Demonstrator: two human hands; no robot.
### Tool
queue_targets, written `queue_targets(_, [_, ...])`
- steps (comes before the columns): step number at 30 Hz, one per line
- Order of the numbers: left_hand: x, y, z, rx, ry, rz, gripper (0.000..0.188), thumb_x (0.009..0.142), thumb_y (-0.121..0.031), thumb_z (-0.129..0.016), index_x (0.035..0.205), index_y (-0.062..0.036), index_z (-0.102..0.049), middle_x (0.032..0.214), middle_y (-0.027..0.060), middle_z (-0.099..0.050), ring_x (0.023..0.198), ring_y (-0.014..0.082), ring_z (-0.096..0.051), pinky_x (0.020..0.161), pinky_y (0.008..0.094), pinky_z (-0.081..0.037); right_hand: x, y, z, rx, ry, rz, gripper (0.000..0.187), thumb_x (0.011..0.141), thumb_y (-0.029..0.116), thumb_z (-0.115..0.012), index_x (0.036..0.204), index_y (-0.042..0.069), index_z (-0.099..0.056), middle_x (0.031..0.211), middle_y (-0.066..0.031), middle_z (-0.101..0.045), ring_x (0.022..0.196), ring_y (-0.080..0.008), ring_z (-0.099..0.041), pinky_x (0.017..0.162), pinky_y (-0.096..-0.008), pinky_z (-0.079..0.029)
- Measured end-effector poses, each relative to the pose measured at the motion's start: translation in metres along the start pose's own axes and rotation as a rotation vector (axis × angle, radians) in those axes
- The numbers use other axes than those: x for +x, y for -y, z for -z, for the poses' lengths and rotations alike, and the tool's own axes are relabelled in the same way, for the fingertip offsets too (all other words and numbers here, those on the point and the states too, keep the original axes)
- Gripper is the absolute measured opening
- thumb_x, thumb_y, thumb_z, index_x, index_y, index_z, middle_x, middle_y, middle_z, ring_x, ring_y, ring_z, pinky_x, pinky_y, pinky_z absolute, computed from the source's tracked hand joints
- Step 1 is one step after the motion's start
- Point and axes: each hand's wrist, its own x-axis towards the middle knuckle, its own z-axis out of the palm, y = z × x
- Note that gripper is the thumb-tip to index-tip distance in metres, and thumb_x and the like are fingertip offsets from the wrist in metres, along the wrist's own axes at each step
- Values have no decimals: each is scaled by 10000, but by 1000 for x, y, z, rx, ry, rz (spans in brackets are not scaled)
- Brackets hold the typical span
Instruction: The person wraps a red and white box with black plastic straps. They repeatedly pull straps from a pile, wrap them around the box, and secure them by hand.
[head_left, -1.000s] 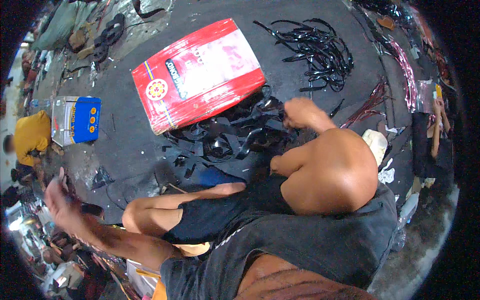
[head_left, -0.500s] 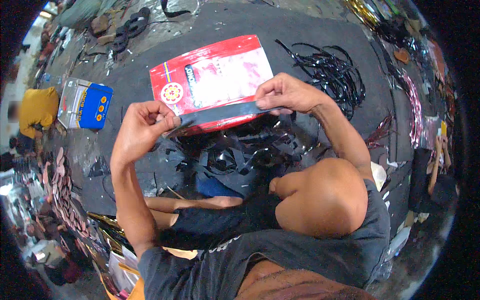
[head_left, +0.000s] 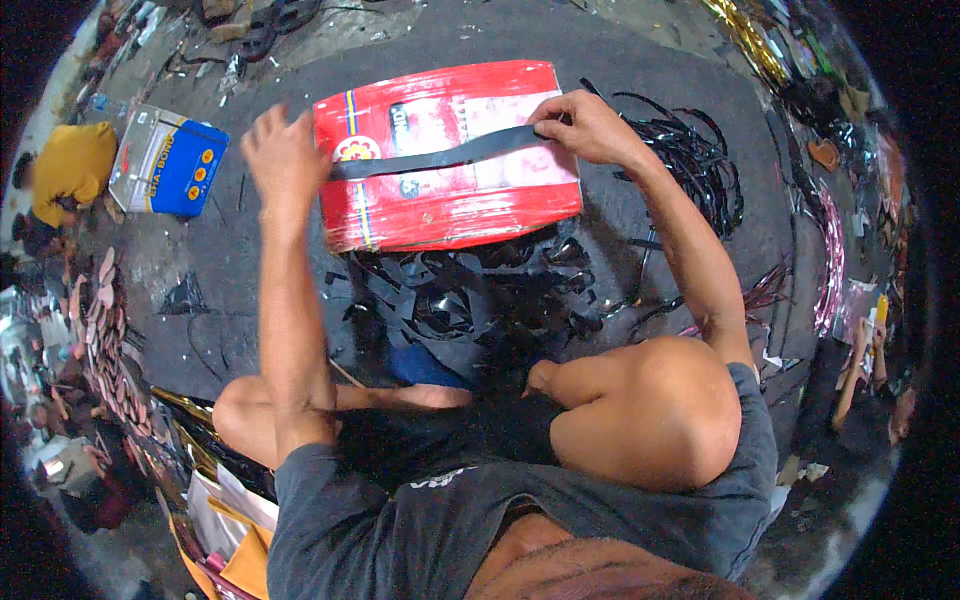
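The flat black strip (head_left: pixel 450 157) runs left to right over the rectangular red box (head_left: pixel 470 225), its right end pinched in the right hand (head_left: pixel 585 126), while the left hand (head_left: pixel 283 155), blurred, spreads its fingers just beside the left end.

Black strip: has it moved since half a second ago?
Yes, away from the person, judged against the red box: the black strip was over its near side; now it runs across its middle, pinched by the right hand.
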Motion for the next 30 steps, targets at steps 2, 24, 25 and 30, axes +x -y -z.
queue_targets(2, [5,-52,-4,-517,-199,52,414,772,-145,-741,1180,-82,-708,1272,175,-638,1205,337,-593,1019,441,-483,4,15,-11,-22,-65,-12,322,903,173,-714,1181,11,-703,859,-111,-740,732,-174,-671,725,-332,-536])
queue_targets(24, [-15,-208,-41,-1255,-127,-66,162,804,-144,-796,949,-78,-762,920,76,-690,846,240,-691,738,342,-553,-36,18,-19,-330,-356,176,237,860,267,-749,1043,117,-756,939,-70,-645,878,-272,-663,751,-402,-550])
queue_targets(25, [-15,-209,-42,-1255,-139,-63,157,804,-143,-796,942,-77,-762,917,73,-689,844,240,-690,738,347,-553,-36,18,-20,-331,-357,177,228,863,263,-749,1036,115,-758,936,-70,-641,866,-271,-664,743,-400,-550])
queue_targets(30, [-19,-209,-46,-1213,-183,-87,145,801,-145,-798,923,-75,-763,915,71,-690,842,241,-688,740,356,-553,-39,9,-22,-308,-358,227,203,874,253,-749,1018,110,-764,940,-66,-631,809,-268,-666,717,-400,-553])
